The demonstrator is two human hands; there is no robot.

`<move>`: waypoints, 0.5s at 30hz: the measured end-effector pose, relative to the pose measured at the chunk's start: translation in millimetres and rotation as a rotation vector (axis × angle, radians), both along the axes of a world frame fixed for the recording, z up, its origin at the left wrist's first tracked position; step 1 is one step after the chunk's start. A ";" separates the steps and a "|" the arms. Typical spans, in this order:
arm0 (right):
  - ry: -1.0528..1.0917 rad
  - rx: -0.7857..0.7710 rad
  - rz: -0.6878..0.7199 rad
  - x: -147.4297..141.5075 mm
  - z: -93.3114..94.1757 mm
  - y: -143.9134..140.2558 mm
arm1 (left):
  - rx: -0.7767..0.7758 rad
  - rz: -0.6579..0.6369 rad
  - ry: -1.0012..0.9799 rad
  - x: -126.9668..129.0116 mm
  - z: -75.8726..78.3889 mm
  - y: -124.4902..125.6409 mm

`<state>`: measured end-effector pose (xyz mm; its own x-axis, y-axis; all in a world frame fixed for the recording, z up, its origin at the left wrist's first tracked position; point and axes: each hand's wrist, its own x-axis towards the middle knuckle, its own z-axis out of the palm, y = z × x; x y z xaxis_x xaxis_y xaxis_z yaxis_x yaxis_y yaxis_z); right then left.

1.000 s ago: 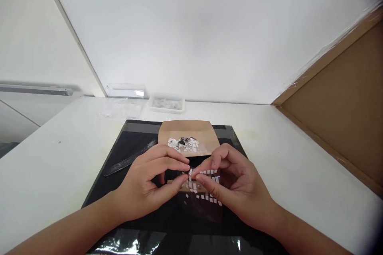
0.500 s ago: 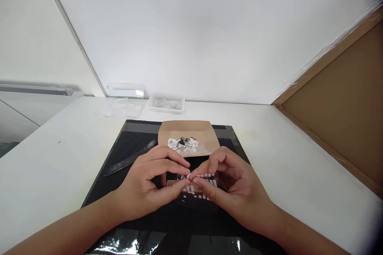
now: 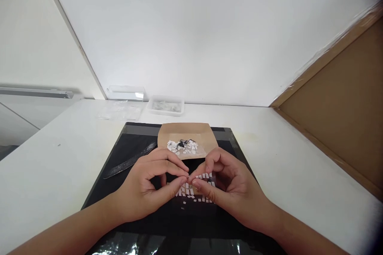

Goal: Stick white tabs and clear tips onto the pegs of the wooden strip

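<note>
My left hand (image 3: 149,185) and my right hand (image 3: 230,185) meet fingertip to fingertip above a black mat (image 3: 119,159). Together they pinch a clear film (image 3: 199,189) that carries rows of small white rectangles. The fingertips press on one small white piece at the film's upper left edge. Which hand holds that piece I cannot tell. Just beyond the hands lies a brown paper envelope (image 3: 187,133) with a heap of tiny white and black scraps (image 3: 183,146) on it.
A dark flat metal tool (image 3: 130,160) lies on the mat's left part. At the table's back stand a small clear tray (image 3: 166,105), a clear plastic bag (image 3: 119,109) and a clear box (image 3: 125,91). A brown board (image 3: 338,115) leans at the right. The white table (image 3: 44,167) surrounds the mat.
The film with white rectangles has dropped lower behind my fingers and more rows show beneath them. Both hands stay pinched together at nearly the same spot.
</note>
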<state>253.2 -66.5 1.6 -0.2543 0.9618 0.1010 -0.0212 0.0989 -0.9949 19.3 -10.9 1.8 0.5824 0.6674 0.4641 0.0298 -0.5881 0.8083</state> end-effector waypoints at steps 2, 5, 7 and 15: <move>-0.008 -0.002 0.002 1.0 0.0 1.1 | -0.025 0.010 0.004 -0.7 0.2 0.2; -0.076 0.012 0.008 3.5 2.8 2.1 | -0.092 0.049 -0.011 -1.9 0.2 0.7; -0.142 0.040 0.035 8.3 6.9 2.8 | -0.153 0.054 -0.030 -2.6 0.0 1.3; -0.507 0.224 0.108 86.1 32.1 27.7 | -0.296 0.083 -0.008 -1.3 1.1 3.6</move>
<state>339.3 -38.7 33.7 -0.4198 0.8969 0.1393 0.4325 0.3326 -0.8381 17.9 -7.3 2.9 0.5172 0.8195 0.2468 0.0613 -0.3232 0.9444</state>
